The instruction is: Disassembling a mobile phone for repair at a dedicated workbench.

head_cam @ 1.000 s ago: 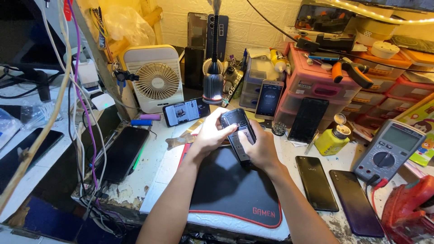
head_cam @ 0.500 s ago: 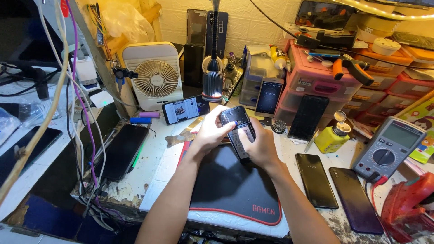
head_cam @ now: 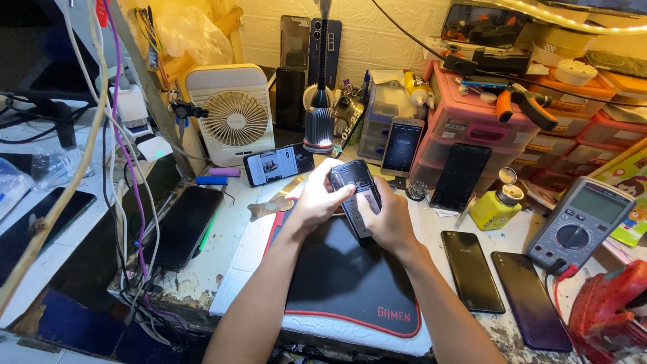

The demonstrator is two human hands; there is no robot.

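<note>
Both my hands hold a dark phone (head_cam: 354,192) above the far edge of a black work mat (head_cam: 344,283) with a red border. My left hand (head_cam: 315,202) grips the phone's left side, thumb over its top. My right hand (head_cam: 386,217) wraps its right side and lower end, thumb pressed on its back. A small lamp (head_cam: 319,128) on a black stalk shines down on the phone and my hands.
A white desk fan (head_cam: 232,113) and a lit phone (head_cam: 278,164) lie behind the mat. Another lit phone (head_cam: 402,146) leans on pink drawers (head_cam: 482,118). To the right: a yellow bottle (head_cam: 495,205), two dark phones (head_cam: 502,282), a grey multimeter (head_cam: 581,221). A black phone (head_cam: 182,224) and cables lie left.
My hands and the phone have kept almost the same place. The camera view has shifted slightly; my fingers have adjusted a little on the phone.
</note>
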